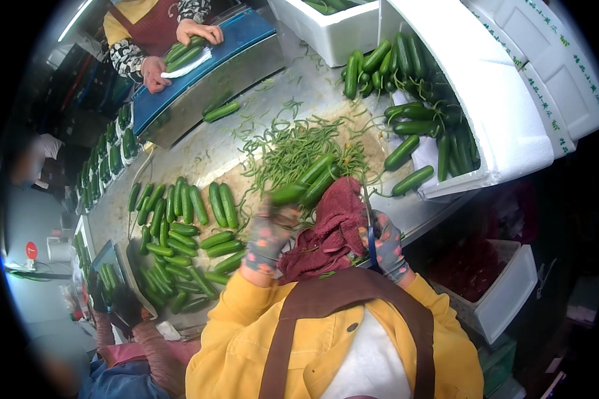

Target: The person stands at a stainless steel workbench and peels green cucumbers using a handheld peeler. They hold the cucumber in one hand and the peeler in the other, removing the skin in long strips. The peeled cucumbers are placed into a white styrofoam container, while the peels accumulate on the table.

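My left hand (pixel 267 243), in a grey glove with pink dots, is closed on a cucumber (pixel 287 194); both are smeared by motion. Two more cucumbers (pixel 319 186) lie just beyond it, against a crumpled dark red cloth (pixel 336 223). In the same kind of glove, my right hand (pixel 387 243) grips a slim tool with a blue handle (pixel 371 247) and a thin metal upper part. Whether it is scissors or a knife, I cannot make out. Ahead of both hands spreads a heap of thin green trimmings (pixel 299 153).
Rows of cucumbers (pixel 179 249) cover the table's left side. At right, a white foam box (pixel 512 126) on its side spills cucumbers (pixel 412 126). Across the table, a co-worker's hands (pixel 199 32) hold cucumbers on a white tray. Another co-worker's dark-gloved hand (pixel 126 307) is at lower left.
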`<state>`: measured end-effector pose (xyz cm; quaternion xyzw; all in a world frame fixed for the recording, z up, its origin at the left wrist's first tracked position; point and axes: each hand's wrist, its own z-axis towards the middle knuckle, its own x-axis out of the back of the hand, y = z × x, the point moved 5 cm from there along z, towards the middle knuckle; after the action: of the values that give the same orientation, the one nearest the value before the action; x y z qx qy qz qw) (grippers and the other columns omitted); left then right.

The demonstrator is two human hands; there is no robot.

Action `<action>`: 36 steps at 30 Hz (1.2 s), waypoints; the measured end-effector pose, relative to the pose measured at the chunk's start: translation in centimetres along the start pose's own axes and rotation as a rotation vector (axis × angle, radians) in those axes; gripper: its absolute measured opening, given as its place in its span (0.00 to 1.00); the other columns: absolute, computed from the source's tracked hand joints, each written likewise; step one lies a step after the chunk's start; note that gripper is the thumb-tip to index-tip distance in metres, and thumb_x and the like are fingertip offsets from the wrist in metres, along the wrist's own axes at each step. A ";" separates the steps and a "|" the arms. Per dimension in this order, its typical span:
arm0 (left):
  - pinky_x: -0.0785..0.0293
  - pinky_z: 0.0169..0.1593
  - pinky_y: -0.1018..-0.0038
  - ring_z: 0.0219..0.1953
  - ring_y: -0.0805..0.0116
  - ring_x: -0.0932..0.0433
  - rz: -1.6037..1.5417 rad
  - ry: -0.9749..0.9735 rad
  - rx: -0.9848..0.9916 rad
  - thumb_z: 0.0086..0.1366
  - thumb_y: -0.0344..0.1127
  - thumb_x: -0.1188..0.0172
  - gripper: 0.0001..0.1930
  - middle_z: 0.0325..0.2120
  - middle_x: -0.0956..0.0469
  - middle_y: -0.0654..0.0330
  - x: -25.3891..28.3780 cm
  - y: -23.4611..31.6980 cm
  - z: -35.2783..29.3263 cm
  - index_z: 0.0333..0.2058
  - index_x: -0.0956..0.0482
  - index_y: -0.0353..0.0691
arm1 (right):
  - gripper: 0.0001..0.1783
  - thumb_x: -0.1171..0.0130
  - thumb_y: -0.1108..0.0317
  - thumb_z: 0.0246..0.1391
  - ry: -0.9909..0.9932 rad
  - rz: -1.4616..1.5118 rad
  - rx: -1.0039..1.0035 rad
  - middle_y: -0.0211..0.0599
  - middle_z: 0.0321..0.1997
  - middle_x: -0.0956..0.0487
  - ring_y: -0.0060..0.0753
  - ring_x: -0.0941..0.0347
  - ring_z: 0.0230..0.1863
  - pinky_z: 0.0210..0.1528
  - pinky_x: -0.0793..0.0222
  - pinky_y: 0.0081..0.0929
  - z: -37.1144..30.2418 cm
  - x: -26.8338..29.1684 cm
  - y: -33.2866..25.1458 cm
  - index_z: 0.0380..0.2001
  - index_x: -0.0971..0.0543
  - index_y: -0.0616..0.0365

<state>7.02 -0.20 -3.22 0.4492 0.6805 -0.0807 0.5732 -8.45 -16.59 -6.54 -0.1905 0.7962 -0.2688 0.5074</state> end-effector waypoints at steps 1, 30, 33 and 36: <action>0.31 0.32 0.76 0.30 0.64 0.28 0.078 0.116 -0.161 0.60 0.44 0.57 0.19 0.37 0.28 0.53 0.4 2.7 -0.5 0.42 0.33 0.36 | 0.22 0.58 0.58 0.53 -0.007 -0.082 0.044 0.38 0.29 0.30 0.17 0.36 0.20 0.22 0.38 0.10 -0.1 0.2 -0.5 0.46 0.38 0.63; 0.39 0.46 0.72 0.41 0.61 0.34 1.883 -0.251 -0.445 0.34 0.42 0.31 0.38 0.37 0.35 0.54 -6.6 -0.7 4.8 0.44 0.39 0.36 | 0.15 0.61 0.61 0.54 -0.133 0.303 -0.020 0.39 0.27 0.30 0.22 0.36 0.18 0.18 0.38 0.13 2.5 0.3 -0.1 0.39 0.36 0.61; 0.38 0.46 0.73 0.41 0.68 0.36 1.314 -0.376 -0.623 0.35 0.34 0.32 0.40 0.38 0.37 0.59 -5.4 -0.4 3.1 0.48 0.44 0.38 | 0.21 0.48 0.62 0.44 0.014 -0.924 0.526 0.42 0.32 0.28 0.33 0.31 0.26 0.27 0.34 0.22 2.3 -3.6 -3.7 0.40 0.34 0.63; 0.37 0.44 0.74 0.40 0.70 0.35 1.261 -0.077 -0.292 0.36 0.32 0.33 0.40 0.37 0.37 0.59 -3.3 -0.5 2.8 0.49 0.45 0.38 | 0.26 0.43 0.65 0.36 0.011 -1.507 0.519 0.45 0.34 0.28 0.41 0.30 0.33 0.38 0.36 0.31 2.4 -2.6 -2.6 0.42 0.34 0.65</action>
<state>8.44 -3.91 -1.56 0.6769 0.2689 0.3487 0.5898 -5.11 -17.73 -3.94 -0.5521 0.3674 -0.7175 0.2132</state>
